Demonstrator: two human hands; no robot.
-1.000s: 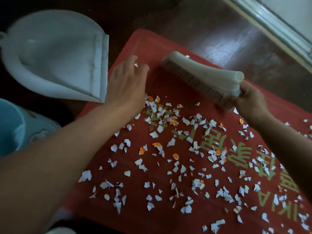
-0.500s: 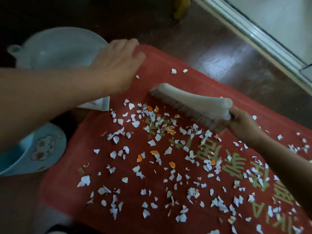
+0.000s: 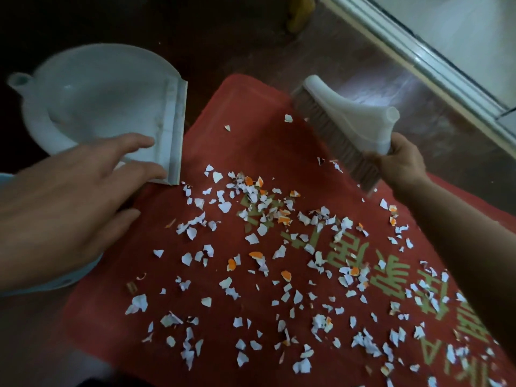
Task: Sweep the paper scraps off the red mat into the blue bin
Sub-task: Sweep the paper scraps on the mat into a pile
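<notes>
Dark wood floor (image 3: 279,51) all round. Near-left corner of the red mat (image 3: 251,113): blue bin (image 3: 53,287), inside hidden by the left hand (image 3: 64,196). That hand holds nothing, fingers straight and spread over the white dustpan (image 3: 106,101), whose lip lies along the mat's left edge. Paper scraps (image 3: 262,208), white and orange, strewn from mid-mat to the right edge. The right hand (image 3: 402,163) is wrapped round the handle of the brush (image 3: 354,118), bristles over the far edge. Door sill (image 3: 418,51) at far right.

A white threshold strip (image 3: 418,58) edges the dark floor (image 3: 251,51), near a possibly yellow object (image 3: 300,15).
</notes>
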